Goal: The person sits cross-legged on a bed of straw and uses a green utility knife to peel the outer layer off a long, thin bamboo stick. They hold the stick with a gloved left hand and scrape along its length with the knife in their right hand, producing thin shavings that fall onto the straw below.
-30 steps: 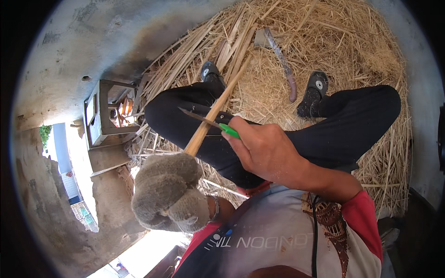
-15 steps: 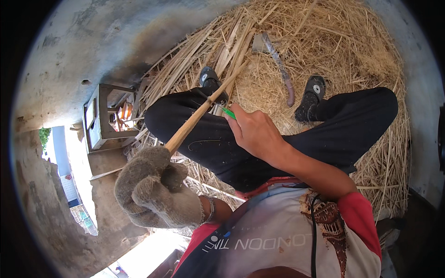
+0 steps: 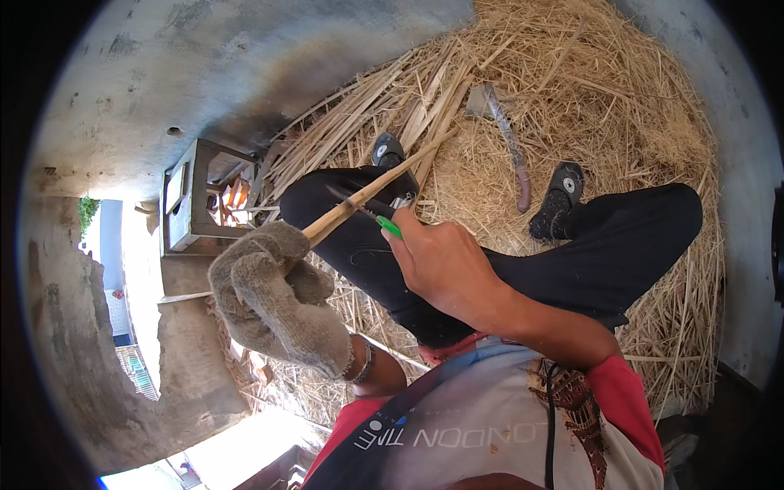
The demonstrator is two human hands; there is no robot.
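My left hand (image 3: 273, 302), in a thick grey-brown knitted glove, is wrapped around one end of a pale wooden or bamboo strip (image 3: 380, 184). The strip slants away to the upper right over my lap, its far tip near the straw. My bare right hand (image 3: 441, 253) grips a knife (image 3: 390, 225) by its bright green handle. The dark blade lies across the strip a short way beyond the glove, its point toward the left. Part of the handle is hidden in my fingers.
Straw shavings (image 3: 604, 98) cover the floor around my legs, with long split strips (image 3: 384, 106) at the far left. Between my feet lies a large blade with a brown handle (image 3: 523, 184). A wooden frame-like box (image 3: 192, 204) stands by the left wall (image 3: 147, 90).
My right hand has drawn the knife along the strip toward the glove, and the blade now shows more fully. My left hand keeps its hold. The whole view has shifted slightly.
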